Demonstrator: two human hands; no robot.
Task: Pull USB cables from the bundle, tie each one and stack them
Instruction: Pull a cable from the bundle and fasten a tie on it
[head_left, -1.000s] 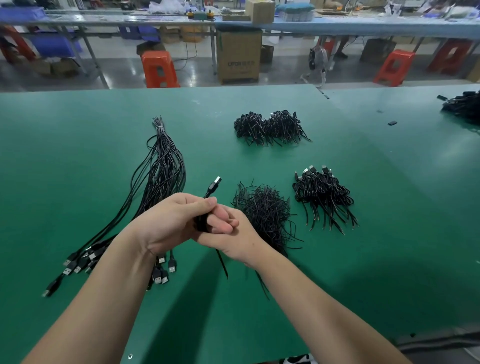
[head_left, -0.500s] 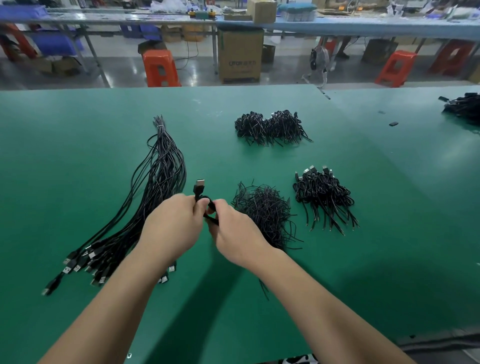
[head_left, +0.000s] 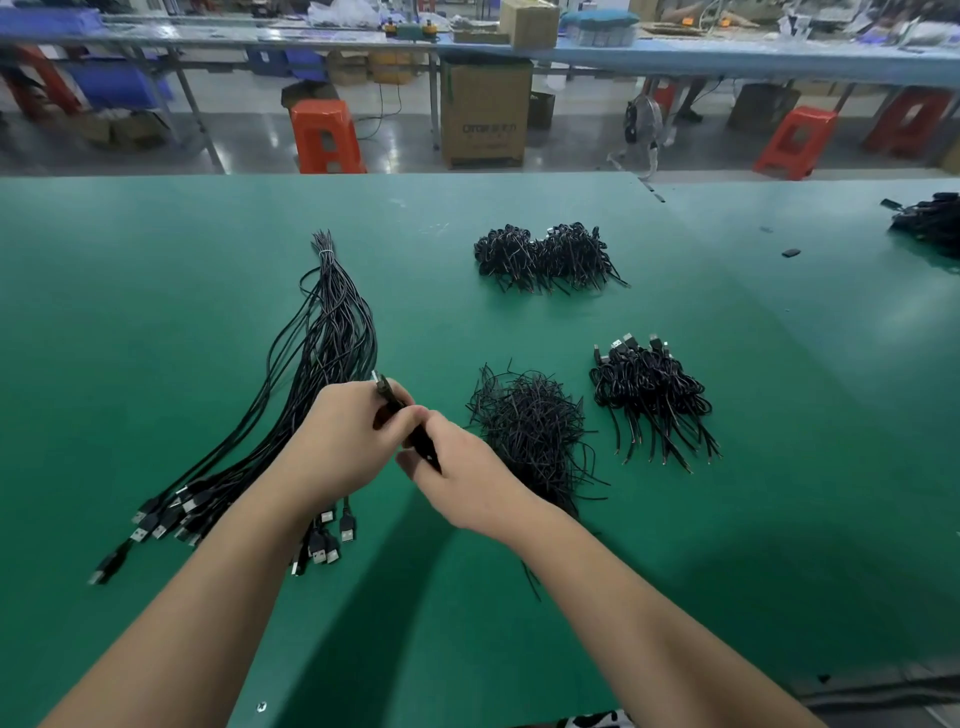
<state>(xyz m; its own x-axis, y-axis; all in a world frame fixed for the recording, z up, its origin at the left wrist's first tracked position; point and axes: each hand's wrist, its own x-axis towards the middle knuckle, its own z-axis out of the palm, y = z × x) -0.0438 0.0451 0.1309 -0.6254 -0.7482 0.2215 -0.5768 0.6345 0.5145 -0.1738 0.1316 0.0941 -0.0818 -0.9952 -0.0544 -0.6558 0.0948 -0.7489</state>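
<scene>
A long bundle of black USB cables (head_left: 332, 343) lies on the green table (head_left: 156, 312) at the left, bound near its far end, plugs fanned out towards me. My left hand (head_left: 337, 441) and my right hand (head_left: 457, 467) meet just right of the bundle. Both grip one folded black USB cable (head_left: 402, 421), whose plug sticks up past my left fingers. To the right of my hands lies a loose heap of black tie wires (head_left: 530, 426). A stack of tied cables (head_left: 649, 389) sits further right.
Another pile of tied cables (head_left: 545, 254) lies at the far middle of the table. More black cables (head_left: 930, 223) lie at the right edge, with a small black piece (head_left: 790, 253) nearby. Beyond the table stand orange stools (head_left: 324, 135) and a cardboard box (head_left: 485, 111).
Both hands have shifted left and away from me with the cable. The cable's plug, which stood up high, has turned and dropped close to my left fingers.
</scene>
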